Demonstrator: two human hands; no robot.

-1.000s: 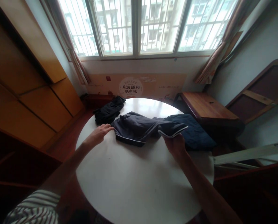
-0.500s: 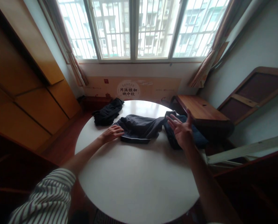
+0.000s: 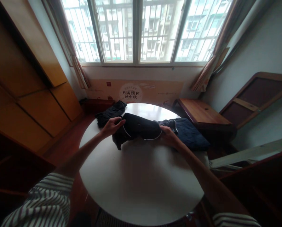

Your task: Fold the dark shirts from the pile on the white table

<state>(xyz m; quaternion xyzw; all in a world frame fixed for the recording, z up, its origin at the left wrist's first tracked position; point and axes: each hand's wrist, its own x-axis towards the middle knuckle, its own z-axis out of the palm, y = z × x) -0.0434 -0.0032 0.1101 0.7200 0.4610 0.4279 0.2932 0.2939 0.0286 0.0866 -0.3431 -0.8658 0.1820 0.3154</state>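
My left fingers (image 3: 114, 123) rest on a dark cloth garment (image 3: 137, 129). It looks soft and matt, with a thin, smooth white trim (image 3: 155, 137). My right fingers (image 3: 165, 134) touch the same cloth. Just past them lies a blue cloth piece (image 3: 190, 134), matt and a bit puffy. Past my left fingers sits a black cloth bundle (image 3: 110, 113), matt too. Below my fingers, the round table (image 3: 141, 189) is smooth, white and glossy. Far past my right fingers, the wooden stand top (image 3: 202, 115) is shiny and red-brown.
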